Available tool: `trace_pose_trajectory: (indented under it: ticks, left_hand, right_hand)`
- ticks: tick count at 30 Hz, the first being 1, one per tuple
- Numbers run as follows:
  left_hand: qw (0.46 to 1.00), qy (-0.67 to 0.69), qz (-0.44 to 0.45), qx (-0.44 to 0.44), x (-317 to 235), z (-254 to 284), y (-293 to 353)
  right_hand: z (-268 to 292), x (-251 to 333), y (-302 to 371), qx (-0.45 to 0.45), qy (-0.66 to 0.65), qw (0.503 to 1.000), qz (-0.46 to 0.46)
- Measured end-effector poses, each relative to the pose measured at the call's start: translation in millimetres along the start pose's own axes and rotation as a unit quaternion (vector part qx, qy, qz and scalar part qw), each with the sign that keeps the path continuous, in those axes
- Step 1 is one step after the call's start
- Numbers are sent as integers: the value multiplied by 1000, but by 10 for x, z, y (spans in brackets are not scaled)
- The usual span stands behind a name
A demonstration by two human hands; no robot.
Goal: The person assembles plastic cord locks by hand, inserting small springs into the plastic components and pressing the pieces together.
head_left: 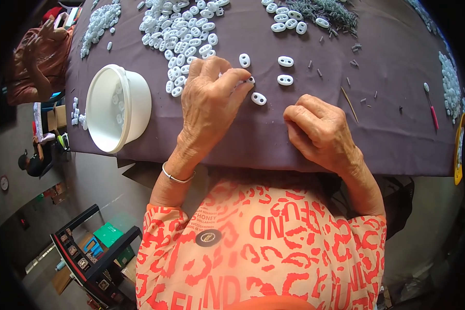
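My left hand [212,98] is closed in a pinch, thumb and forefinger on a small white oval two-hole piece [251,80], mostly covered by the fingertips. Close to it, loose on the dark tablecloth [232,147], lie similar white pieces: one above [245,60] and one below [259,98]. Two more, an upper one [285,61] and a lower one [285,80], sit a little to the right. My right hand [323,132] rests curled on the cloth, fingers bent inward; whatever they may hold is hidden.
A white plastic tub [139,108] stands at left beside a large heap of white pieces [178,31]. Small metal springs [328,15] are piled at the far side, with several scattered. A thin wooden stick [349,104] and a pink-handled tool [434,116] lie right. Another person [41,62] sits at left.
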State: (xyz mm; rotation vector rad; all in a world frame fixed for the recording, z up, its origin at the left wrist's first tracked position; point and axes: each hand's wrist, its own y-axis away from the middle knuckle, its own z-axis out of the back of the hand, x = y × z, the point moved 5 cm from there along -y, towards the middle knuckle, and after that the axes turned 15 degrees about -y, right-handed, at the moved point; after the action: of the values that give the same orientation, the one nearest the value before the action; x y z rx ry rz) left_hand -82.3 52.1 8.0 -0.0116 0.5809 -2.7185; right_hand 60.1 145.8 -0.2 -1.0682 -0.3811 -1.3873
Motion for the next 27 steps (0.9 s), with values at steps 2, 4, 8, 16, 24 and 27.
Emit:
trace_pose_trajectory:
  ticks: [2,4,8,16,24,27]
  left_hand:
    - [1000,-5,-4,-6,-29,5,2]
    - [999,-4,-17,-28,-71,11,-2]
    - [999,20,-31,-34,-104,58,17]
    - [744,578,321,95,35,49,335]
    - [732,567,362,107,-105,-48,604]
    - [727,567,375,99,-105,-29,591]
  right_hand:
    - [11,10,-5,-8,-9,1000,5]
    - [23,13,-15,-15,-18,1000,11]
    - [22,17,-23,-21,-42,999,26]
    - [67,23,-35,-63,-92,994,8]
    - [-31,-16,-34,-51,-20,997,48]
    - [-5,5,-45,-63,-81,995,-6]
